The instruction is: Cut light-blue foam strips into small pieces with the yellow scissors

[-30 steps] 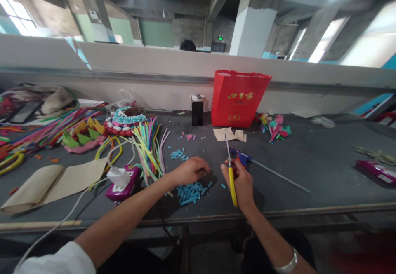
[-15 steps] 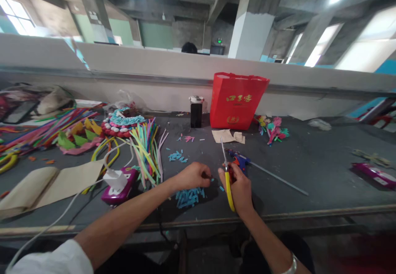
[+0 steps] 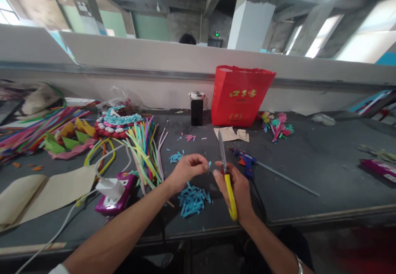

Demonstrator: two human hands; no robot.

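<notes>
Between the thumb and finger of my left hand (image 3: pixel 192 168) is a short blue piece of pipe cleaner (image 3: pixel 209 164). My right hand (image 3: pixel 236 186) is closed around yellow-handled scissors (image 3: pixel 229 195), whose blades point up and away from me. Below my left hand lies a pile of blue cut pieces (image 3: pixel 193 200) on the dark table (image 3: pixel 297 154). A smaller group of blue pieces (image 3: pixel 176 157) sits beyond it, partly behind my left hand. Just past my right hand rests a blue glue gun (image 3: pixel 246 160) with a long glue stick (image 3: pixel 287 179).
A red bag (image 3: pixel 243 97) and a black bottle (image 3: pixel 196 112) stand at the back. To the left lie long pipe cleaners (image 3: pixel 144 148), an open notebook (image 3: pixel 62 187) and a purple power strip (image 3: pixel 119 197) with a white cable. Paper flowers (image 3: pixel 278 125) lie right of the bag.
My left hand has risen slightly from beside the pile, and a blue piece now shows at its fingertips. The scissors remain in my right hand. The view has shifted a little.
</notes>
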